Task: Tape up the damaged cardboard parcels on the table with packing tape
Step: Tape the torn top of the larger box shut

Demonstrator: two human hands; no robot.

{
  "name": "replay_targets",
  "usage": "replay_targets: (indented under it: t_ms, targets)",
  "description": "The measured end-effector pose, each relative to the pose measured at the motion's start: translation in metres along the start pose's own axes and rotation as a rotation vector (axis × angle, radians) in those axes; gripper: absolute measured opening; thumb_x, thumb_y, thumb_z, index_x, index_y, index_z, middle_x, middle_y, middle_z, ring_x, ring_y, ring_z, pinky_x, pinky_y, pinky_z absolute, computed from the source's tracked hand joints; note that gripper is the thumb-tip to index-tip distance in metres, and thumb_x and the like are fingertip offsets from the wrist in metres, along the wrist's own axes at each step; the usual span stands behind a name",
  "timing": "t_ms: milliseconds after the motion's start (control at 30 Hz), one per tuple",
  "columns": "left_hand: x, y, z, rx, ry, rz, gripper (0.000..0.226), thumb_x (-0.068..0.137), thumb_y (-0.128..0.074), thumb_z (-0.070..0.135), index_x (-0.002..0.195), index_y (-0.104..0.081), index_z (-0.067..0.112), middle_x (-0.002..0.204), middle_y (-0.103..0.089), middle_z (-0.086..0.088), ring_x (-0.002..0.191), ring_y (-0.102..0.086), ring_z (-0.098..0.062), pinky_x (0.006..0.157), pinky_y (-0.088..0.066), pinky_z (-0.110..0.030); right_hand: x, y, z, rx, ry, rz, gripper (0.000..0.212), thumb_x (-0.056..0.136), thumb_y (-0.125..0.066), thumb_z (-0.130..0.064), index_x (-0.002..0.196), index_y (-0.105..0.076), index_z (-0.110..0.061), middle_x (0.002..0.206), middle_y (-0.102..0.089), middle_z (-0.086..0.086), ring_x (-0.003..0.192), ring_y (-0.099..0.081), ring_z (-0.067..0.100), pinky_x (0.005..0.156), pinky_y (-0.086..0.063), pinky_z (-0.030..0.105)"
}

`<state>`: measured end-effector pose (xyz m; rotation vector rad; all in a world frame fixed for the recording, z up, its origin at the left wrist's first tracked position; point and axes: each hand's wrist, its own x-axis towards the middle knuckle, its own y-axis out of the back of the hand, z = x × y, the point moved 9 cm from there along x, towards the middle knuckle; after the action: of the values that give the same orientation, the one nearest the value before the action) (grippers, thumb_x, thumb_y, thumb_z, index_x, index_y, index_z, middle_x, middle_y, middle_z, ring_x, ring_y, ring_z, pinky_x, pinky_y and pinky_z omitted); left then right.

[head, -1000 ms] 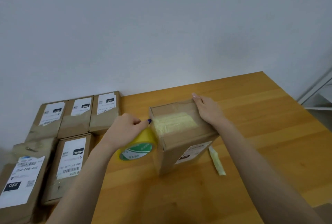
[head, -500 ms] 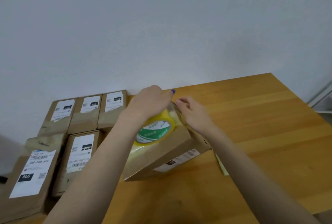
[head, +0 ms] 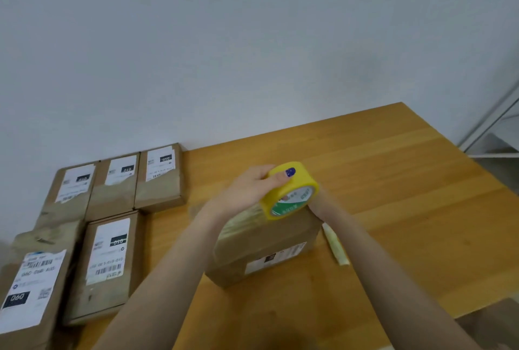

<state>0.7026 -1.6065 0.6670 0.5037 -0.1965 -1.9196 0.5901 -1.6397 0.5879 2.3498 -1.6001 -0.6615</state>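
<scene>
Well left of the left hand (head: 247, 191), labelled parcels (head: 108, 262) lie flat in rows on the table (head: 421, 209). The left hand grips the yellow tape roll (head: 292, 192), thumb across its rim, over the far top edge of the box (head: 266, 251) beneath it. The right hand (head: 321, 203) is mostly hidden behind the roll, so its grip cannot be told. A pale strip (head: 335, 246) lies just right of that wrist.

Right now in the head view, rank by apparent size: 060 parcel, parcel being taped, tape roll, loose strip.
Largest, unranked: 060 parcel and parcel being taped look alike; the first is nearer and cropped.
Then tape roll.
Smallest: loose strip.
</scene>
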Motion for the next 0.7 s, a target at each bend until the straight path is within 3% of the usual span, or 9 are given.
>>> replay_targets:
  t_ms: [67, 167, 233, 300, 367, 467, 567, 633, 700]
  targets:
    - [-0.001, 0.004, -0.002, -0.042, -0.042, 0.051, 0.024, 0.094, -0.051, 0.037, 0.079, -0.063, 0.025, 0.070, -0.071, 0.011, 0.069, -0.067, -0.005, 0.066, -0.049, -0.018, 0.005, 0.002, -0.005, -0.071, 0.022, 0.010, 0.030, 0.103, -0.041, -0.014, 0.083, -0.052, -0.033, 0.091, -0.053, -0.009, 0.088, -0.049, 0.014, 0.083, -0.039, 0.031]
    - [0.002, 0.008, -0.001, 0.016, -0.088, 0.077, 0.043, 0.088, -0.055, 0.054, 0.082, -0.065, 0.013, 0.077, -0.072, -0.002, 0.073, -0.068, -0.020, 0.067, -0.051, -0.031, 0.009, 0.010, -0.004, -0.233, 0.018, 0.061, 0.042, 0.100, -0.044, -0.008, 0.063, -0.042, -0.029, 0.071, -0.047, -0.013, 0.066, -0.042, 0.004, 0.071, -0.032, 0.026]
    - [0.005, 0.009, 0.004, 0.170, -0.126, 0.090, 0.043, 0.091, -0.052, 0.052, 0.077, -0.062, 0.012, 0.071, -0.066, -0.004, 0.065, -0.061, -0.018, 0.061, -0.044, -0.030, 0.011, 0.009, -0.003, -0.336, 0.012, 0.059, 0.044, 0.098, -0.046, -0.009, 0.061, -0.038, -0.030, 0.068, -0.045, -0.012, 0.066, -0.045, 0.011, 0.069, -0.035, 0.030]
    - [0.005, 0.012, 0.012, 0.304, -0.157, 0.122, 0.045, 0.094, -0.048, 0.049, 0.071, -0.057, 0.011, 0.064, -0.058, -0.005, 0.059, -0.051, -0.014, 0.055, -0.035, -0.025, 0.012, 0.009, -0.003, -0.452, 0.016, 0.069, 0.035, 0.097, -0.048, -0.018, 0.067, -0.046, -0.034, 0.075, -0.052, -0.010, 0.080, -0.053, 0.024, 0.070, -0.044, 0.036]
    - [0.000, 0.021, 0.016, 0.419, -0.137, 0.128, 0.049, 0.093, -0.048, 0.051, 0.072, -0.058, 0.008, 0.065, -0.058, -0.008, 0.061, -0.051, -0.016, 0.057, -0.034, -0.029, 0.011, 0.013, -0.006, -0.514, 0.002, 0.112, 0.020, 0.098, -0.046, -0.038, 0.095, -0.066, -0.037, 0.090, -0.063, -0.005, 0.089, -0.058, 0.026, 0.068, -0.044, 0.032]
    - [-0.016, 0.048, 0.004, 0.614, 0.012, 0.105, 0.053, 0.089, -0.051, 0.055, 0.067, -0.054, 0.007, 0.055, -0.041, -0.001, 0.054, -0.040, -0.018, 0.056, -0.028, -0.033, 0.008, 0.020, -0.010, -0.581, -0.003, 0.186, 0.050, 0.093, -0.030, -0.066, 0.124, -0.060, -0.042, 0.099, -0.068, -0.002, 0.090, -0.061, 0.020, 0.067, -0.045, 0.030]
    - [-0.039, 0.077, -0.007, 0.892, 0.135, 0.161, 0.058, 0.090, -0.046, 0.058, 0.056, -0.033, 0.013, 0.054, -0.031, -0.002, 0.051, -0.034, -0.019, 0.054, -0.025, -0.030, 0.009, 0.018, -0.010, -0.597, -0.013, 0.190, 0.054, 0.092, -0.027, -0.069, 0.128, -0.058, -0.042, 0.085, -0.062, -0.003, 0.080, -0.057, 0.017, 0.065, -0.045, 0.029]
    - [-0.049, 0.083, -0.008, 0.970, 0.133, 0.223, 0.059, 0.090, -0.042, 0.061, 0.055, -0.037, 0.014, 0.053, -0.035, -0.001, 0.052, -0.039, -0.020, 0.053, -0.030, -0.029, 0.011, 0.012, -0.013, -0.592, -0.006, 0.170, 0.053, 0.094, -0.027, -0.066, 0.130, -0.056, -0.039, 0.083, -0.059, -0.002, 0.080, -0.055, 0.017, 0.065, -0.043, 0.029]
    - [-0.053, 0.081, -0.011, 0.888, 0.103, 0.216, 0.057, 0.091, -0.041, 0.060, 0.060, -0.046, 0.013, 0.054, -0.035, -0.002, 0.054, -0.040, -0.020, 0.054, -0.031, -0.030, 0.010, 0.008, -0.013, -0.559, 0.012, 0.156, 0.056, 0.096, -0.026, -0.063, 0.135, -0.052, -0.035, 0.101, -0.065, 0.001, 0.094, -0.059, 0.021, 0.074, -0.048, 0.032]
